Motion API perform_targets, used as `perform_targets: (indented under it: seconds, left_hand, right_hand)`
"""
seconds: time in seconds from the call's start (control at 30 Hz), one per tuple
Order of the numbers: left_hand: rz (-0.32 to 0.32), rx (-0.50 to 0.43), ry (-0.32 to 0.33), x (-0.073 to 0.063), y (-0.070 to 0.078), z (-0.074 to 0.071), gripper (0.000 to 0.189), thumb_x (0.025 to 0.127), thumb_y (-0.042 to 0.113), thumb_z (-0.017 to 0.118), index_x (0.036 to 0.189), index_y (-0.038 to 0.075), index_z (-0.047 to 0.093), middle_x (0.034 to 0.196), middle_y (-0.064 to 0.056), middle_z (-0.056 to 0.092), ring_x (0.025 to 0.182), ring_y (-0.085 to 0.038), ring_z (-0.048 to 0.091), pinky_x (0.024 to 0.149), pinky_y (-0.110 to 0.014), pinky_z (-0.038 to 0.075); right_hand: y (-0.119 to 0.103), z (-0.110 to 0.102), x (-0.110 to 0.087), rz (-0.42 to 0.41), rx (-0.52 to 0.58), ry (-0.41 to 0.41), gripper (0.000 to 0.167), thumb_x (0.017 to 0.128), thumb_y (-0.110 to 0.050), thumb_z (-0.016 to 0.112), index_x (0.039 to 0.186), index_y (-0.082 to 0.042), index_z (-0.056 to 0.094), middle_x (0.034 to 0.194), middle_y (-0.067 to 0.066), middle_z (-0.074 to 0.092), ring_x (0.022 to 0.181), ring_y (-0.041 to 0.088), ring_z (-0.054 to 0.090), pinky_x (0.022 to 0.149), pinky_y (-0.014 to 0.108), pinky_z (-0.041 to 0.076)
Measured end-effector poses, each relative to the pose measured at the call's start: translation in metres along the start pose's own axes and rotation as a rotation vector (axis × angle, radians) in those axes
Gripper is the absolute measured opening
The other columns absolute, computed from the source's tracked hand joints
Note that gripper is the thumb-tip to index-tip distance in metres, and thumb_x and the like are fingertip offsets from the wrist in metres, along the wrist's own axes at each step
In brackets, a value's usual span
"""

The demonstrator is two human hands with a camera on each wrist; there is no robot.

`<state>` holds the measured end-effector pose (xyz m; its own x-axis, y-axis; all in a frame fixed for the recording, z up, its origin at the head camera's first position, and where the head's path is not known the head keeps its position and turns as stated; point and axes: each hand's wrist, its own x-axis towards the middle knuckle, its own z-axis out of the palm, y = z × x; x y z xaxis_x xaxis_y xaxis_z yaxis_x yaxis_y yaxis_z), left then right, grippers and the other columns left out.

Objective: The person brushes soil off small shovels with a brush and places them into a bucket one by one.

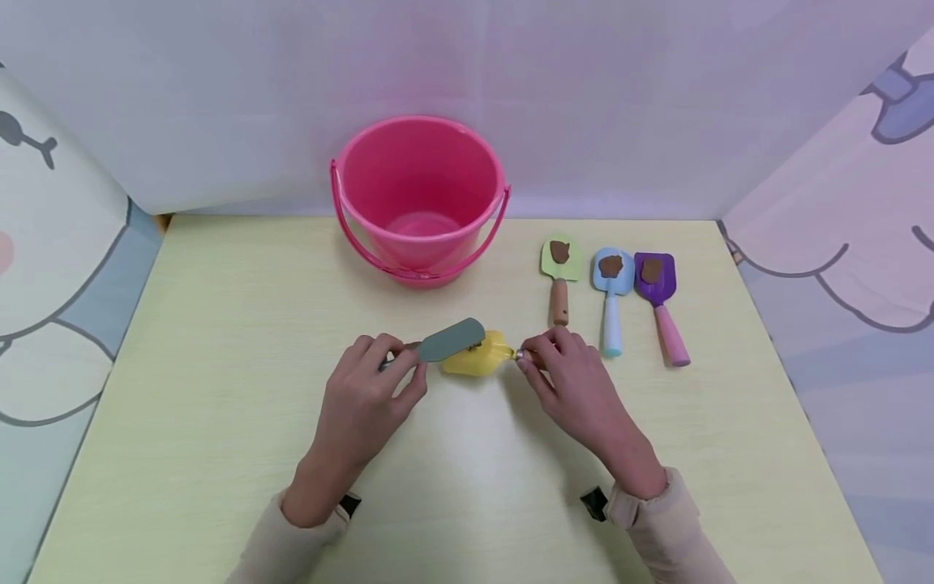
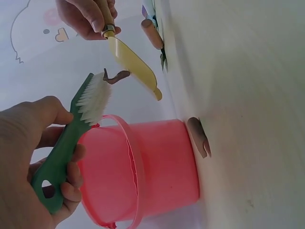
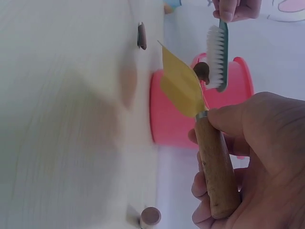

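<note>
My left hand (image 1: 368, 397) grips the handle of a green brush (image 2: 62, 143) with white bristles (image 2: 95, 98). In my right hand (image 1: 584, 389) is the wooden handle (image 3: 217, 167) of a small yellow shovel (image 3: 183, 86), held over the table. The brush head lies above the yellow blade in the head view. A dark brown piece (image 2: 116, 76) is between the bristles and the blade, seeming to touch both. Another brown piece (image 2: 198, 136) sits on the table near the bucket, seen in the left wrist view.
Behind the hands stands a pink bucket (image 1: 409, 178), its handle hanging toward me. To the right lie a light green shovel (image 1: 559, 300), a light blue shovel (image 1: 611, 320) and a purple shovel (image 1: 670, 332), each bearing a brown piece. Printed cloth surrounds the table (image 1: 219, 324).
</note>
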<state>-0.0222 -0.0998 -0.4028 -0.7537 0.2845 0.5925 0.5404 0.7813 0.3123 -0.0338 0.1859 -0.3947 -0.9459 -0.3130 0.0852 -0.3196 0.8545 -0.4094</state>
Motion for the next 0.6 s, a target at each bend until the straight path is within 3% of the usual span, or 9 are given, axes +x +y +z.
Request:
perform_targets:
  seconds: [0.27, 0.6]
  left_hand:
    - [0.022, 0.047, -0.016, 0.000, 0.002, 0.000, 0.012, 0.085, 0.014, 0.080, 0.094, 0.007, 0.078, 0.093, -0.010, 0.071, 0.077, -0.025, 0.059, 0.066, -0.037, 0.054]
    - [0.043, 0.124, 0.000, -0.006, -0.010, -0.003, 0.009, 0.082, 0.011, 0.081, 0.088, 0.007, 0.077, 0.088, -0.011, 0.068, 0.074, -0.028, 0.058, 0.062, -0.037, 0.052]
  right_hand:
    - [-0.002, -0.005, 0.001, -0.010, 0.016, 0.010, 0.019, 0.104, -0.027, 0.064, 0.115, -0.014, 0.070, 0.102, 0.004, 0.061, 0.092, 0.023, 0.058, 0.080, 0.041, 0.046]
    - [-0.002, -0.009, -0.001, -0.025, 0.007, 0.023, 0.018, 0.104, -0.025, 0.064, 0.114, -0.012, 0.071, 0.101, 0.004, 0.060, 0.090, 0.022, 0.056, 0.081, 0.041, 0.045]
